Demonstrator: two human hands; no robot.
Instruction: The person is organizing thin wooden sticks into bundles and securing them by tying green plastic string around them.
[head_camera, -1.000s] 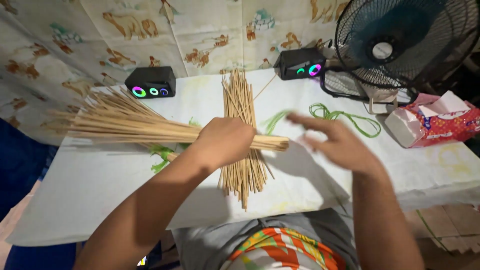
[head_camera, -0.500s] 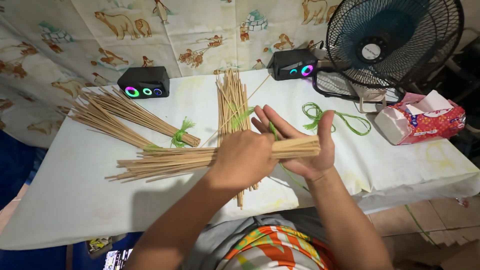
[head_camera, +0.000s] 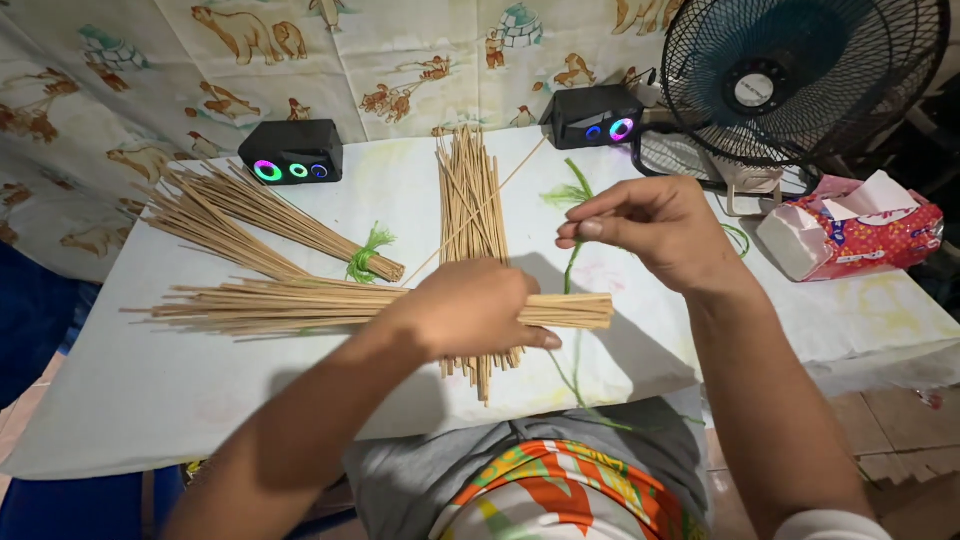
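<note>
Left hand has its fingers wrapped around a bundle of sticks lying crosswise on the white worktop — right over a loose pile of sticks. Right hand hovers just above, fingers pinching a thin green string — narrow grip.

Tan sticks lie mid-frame on a white table. A green tie binds the upper-left bundle. Black speakers glow pink, green and blue. A cream animal-print cloth hangs above. At right, a red tissue pack.
</note>
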